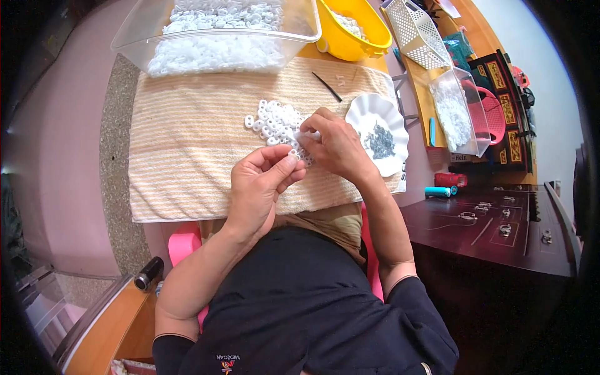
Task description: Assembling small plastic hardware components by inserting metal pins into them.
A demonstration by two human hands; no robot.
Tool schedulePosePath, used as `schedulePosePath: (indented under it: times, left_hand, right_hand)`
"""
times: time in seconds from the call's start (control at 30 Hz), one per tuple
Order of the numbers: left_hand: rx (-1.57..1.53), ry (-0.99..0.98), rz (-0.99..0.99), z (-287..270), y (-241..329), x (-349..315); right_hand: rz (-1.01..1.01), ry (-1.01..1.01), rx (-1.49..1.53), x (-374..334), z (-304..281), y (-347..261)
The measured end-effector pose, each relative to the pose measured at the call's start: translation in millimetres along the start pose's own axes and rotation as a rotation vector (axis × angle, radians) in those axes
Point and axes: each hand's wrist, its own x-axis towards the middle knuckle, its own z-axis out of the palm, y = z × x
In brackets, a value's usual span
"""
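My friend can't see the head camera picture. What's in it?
A left hand pinches a small white piece, the right hand by a pile of white pieces on a striped towel. Nearby: white plate, clear bin, yellow tub.

Here's one small white holed piece [293,152], pinched at the left hand's [255,184] thumb and fingertips! Just beyond, a loose pile of white, double-holed plastic pieces [273,120] lies spread at all angles, its right side partly behind the right hand [339,145].

White rings [275,119]; beige-and-white striped towel [187,150]; white plate [359,111]; grey bits [380,142]; yellow tub [353,49]; pink chair [184,244].
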Motion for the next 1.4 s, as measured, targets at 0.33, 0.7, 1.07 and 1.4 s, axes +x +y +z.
schedulePosePath:
  times: [0.33,0.7,1.07,1.4]
  left_hand:
    - [0.006,0.02,0.0,-2,-1,1]
    - [0.011,0.032,0.008,-3,0,4]
    - [-0.001,0.037,0.019,-4,-1,4]
    - [0.006,0.036,0.006,-5,-4,5]
  right_hand:
    - [-0.096,0.037,-0.018,-6,6,4]
    - [-0.203,0.108,0.011,-7,13,14]
    - [-0.061,0.086,0.546,-22,9,-2]
    - [0.203,-0.097,0.849,-33,11,2]
